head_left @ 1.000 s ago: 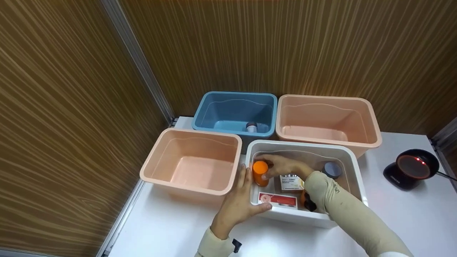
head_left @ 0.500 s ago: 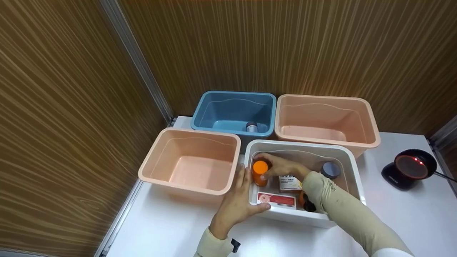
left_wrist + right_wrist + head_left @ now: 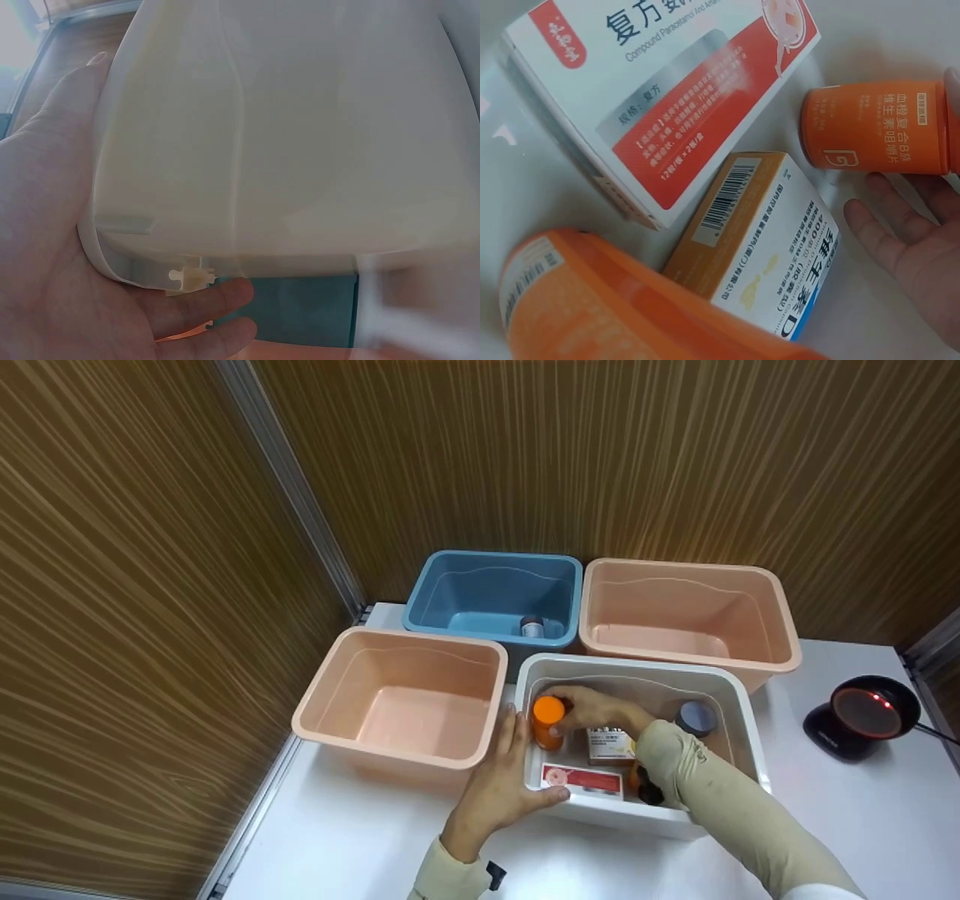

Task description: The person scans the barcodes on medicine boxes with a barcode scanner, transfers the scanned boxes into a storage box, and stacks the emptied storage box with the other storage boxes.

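An orange chewable-vitamin bottle (image 3: 548, 712) stands upright in the left end of the white bin (image 3: 645, 663). My right hand (image 3: 596, 709) reaches into the bin and holds that bottle near its cap, thumb in front and fingers behind. In the right wrist view, the bottle's printed label (image 3: 877, 127) faces the camera. My left hand (image 3: 495, 791) rests against the bin's near-left corner, fingers straight along the outer wall and thumb on the front rim. Near the bottle lie a red-and-white medicine box (image 3: 581, 781) and a vitamin D box (image 3: 610, 745).
Also in the bin are another orange bottle (image 3: 622, 300) and a grey-lidded jar (image 3: 696, 718). Around it stand two peach bins, left (image 3: 427, 720) and back right (image 3: 675, 641), and a blue bin (image 3: 480, 622) with a small bottle (image 3: 532, 627). A black corded scanner (image 3: 862, 716) sits at right.
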A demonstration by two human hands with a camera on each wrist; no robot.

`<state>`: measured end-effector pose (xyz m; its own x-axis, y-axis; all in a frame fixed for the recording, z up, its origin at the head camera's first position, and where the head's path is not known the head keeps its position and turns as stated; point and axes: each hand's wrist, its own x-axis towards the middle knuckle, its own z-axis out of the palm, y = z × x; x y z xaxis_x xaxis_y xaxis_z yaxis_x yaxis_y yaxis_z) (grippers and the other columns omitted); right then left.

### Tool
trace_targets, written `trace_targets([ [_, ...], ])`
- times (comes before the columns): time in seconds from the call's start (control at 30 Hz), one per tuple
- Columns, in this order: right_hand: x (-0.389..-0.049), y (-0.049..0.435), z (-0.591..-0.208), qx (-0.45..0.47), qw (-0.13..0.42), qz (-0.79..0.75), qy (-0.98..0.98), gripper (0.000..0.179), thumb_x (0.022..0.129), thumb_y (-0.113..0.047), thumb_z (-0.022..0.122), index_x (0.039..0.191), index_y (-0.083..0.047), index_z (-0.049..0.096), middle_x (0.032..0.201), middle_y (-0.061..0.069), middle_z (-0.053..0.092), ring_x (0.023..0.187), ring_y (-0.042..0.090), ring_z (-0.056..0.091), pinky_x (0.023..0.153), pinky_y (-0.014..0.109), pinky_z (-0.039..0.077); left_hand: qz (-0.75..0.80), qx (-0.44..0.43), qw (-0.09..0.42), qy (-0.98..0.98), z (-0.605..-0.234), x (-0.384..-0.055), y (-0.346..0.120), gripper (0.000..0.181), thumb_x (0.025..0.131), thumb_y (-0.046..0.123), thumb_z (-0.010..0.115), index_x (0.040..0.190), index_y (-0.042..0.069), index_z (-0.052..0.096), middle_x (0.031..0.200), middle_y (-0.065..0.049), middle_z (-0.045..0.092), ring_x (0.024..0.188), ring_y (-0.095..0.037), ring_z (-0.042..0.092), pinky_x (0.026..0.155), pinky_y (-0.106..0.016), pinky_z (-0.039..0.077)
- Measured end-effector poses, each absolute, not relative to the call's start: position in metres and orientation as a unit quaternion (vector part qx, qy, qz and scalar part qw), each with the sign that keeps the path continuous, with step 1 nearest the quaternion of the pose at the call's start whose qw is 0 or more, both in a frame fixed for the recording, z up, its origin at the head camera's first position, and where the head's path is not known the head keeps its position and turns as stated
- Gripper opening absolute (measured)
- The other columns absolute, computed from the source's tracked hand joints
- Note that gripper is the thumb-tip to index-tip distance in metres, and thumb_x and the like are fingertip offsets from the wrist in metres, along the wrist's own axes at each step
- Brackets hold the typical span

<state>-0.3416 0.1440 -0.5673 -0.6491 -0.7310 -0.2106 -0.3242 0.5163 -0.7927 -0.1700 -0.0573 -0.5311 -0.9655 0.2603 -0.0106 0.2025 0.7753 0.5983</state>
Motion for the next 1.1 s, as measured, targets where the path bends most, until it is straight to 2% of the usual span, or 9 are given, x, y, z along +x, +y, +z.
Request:
trace_targets([
  [0.5,-0.341,0.148,-0.539,-0.315,0.273,-0.412,0.81,0.05,0.087,-0.026,0.081,0.134,-0.027,0.062,0.124,-0.002,0.063,0.112,0.027,0.055,0.104,0.051,0.043,0.314,0.111,0.06,0.941,-0.531,-0.17,-0.055,0.126,0.076,0.071,0.074,0.163,0.008,0.008,0.168,-0.004,-0.014,0.152,-0.034,0.013,0.115,-0.045,0.031],
  [0.73,-0.337,0.148,-0.521,-0.326,0.268,-0.489,0.763,0.052,0.089,-0.022,0.08,0.137,-0.019,0.061,0.124,0.006,0.062,0.113,0.029,0.055,0.105,0.05,0.042,0.32,0.115,0.049,0.939,-0.532,-0.169,-0.056,0.126,0.076,0.069,0.076,0.163,0.008,0.007,0.168,-0.005,-0.013,0.152,-0.034,0.012,0.116,-0.045,0.03],
  [1.1,-0.337,0.161,-0.484,-0.359,0.182,-0.551,0.731,0.053,0.09,-0.019,0.076,0.138,-0.01,0.056,0.124,0.009,0.061,0.113,0.03,0.054,0.102,0.048,0.042,0.313,0.125,0.035,0.941,-0.534,-0.169,-0.056,0.125,0.077,0.069,0.075,0.162,0.006,0.009,0.169,-0.009,-0.009,0.153,-0.033,0.008,0.116,-0.044,0.028],
])
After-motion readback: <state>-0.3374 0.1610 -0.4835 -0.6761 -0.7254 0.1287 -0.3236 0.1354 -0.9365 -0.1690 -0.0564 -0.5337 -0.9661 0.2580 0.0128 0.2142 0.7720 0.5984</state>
